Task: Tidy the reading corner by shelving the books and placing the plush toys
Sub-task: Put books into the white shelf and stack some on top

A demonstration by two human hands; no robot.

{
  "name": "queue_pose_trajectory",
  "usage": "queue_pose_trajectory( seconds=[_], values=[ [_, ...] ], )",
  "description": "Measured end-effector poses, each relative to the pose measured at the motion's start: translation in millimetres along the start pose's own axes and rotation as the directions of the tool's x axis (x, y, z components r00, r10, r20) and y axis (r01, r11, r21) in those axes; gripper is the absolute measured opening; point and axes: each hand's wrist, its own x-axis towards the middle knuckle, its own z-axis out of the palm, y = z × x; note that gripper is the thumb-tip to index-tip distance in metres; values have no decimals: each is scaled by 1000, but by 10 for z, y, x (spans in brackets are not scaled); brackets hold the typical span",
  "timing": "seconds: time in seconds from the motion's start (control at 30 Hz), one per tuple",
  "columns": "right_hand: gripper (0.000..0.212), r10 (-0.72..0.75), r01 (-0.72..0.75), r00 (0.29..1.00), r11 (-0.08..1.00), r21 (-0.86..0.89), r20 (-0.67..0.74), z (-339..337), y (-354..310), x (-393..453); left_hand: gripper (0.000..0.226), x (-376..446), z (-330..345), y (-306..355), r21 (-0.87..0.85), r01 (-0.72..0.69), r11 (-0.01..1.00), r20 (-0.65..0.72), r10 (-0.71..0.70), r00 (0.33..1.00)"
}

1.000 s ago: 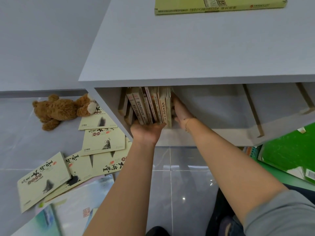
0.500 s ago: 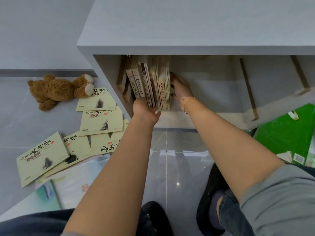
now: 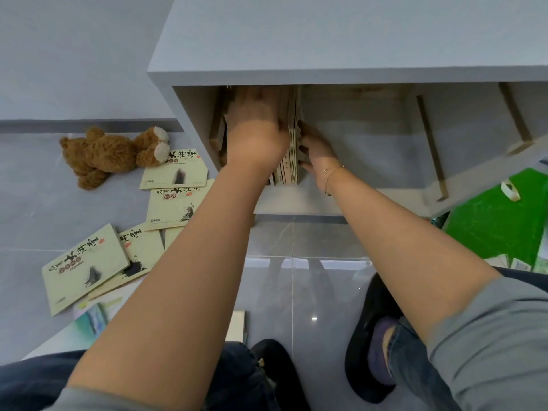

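Grey shelf unit fills the far half of view, its left-most compartment open toward the camera. Grey tile floor runs near + left.

Row of books stands upright in that compartment, against its left wall.

Left hand is deep inside the compartment, laid over the row's near edges w/ fingers spread forward along the spines; whether they curl round a book can't be told, hand is blurred and covers most of the row. Right hand is pressed flat against the right face of the last book, fingers fairly straight, thumb low near the shelf floor — bracing, not clutching.

Vs 0.5 s ago: left hand was at the row's near bottom edge, knuckles out; it has since gone up + further in. Right hand has slid nearer along the same outer book. Row looks tighter, more upright.

Teddy bear lies on the floor left of the unit, by the wall. Loose books are scattered near it, flat, covers up, some overlapping. Green board lies right, under the shelf's edge.
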Motion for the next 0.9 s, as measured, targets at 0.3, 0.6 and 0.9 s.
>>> queue_pose_trajectory(
  seconds=[0.3, 0.6, 0.9],
  values=[
    [130, -148, 198, 980, 831, -521, 136, 170, 308, 85, 79, -35, -11, -97, 251, 64, 966, 80, -87, 993],
    [113, -448, 339, 893, 601, -724, 45, 228, 323, 4, 82, -1, -164, -258, 121, -24, 992, 148, 6, 989],
    [86, -565, 449, 825, 623, -640, 28, 153, 272, -82, 85, 1, -167, -256, 105, -3, 994, 167, -14, 986]
  ],
)
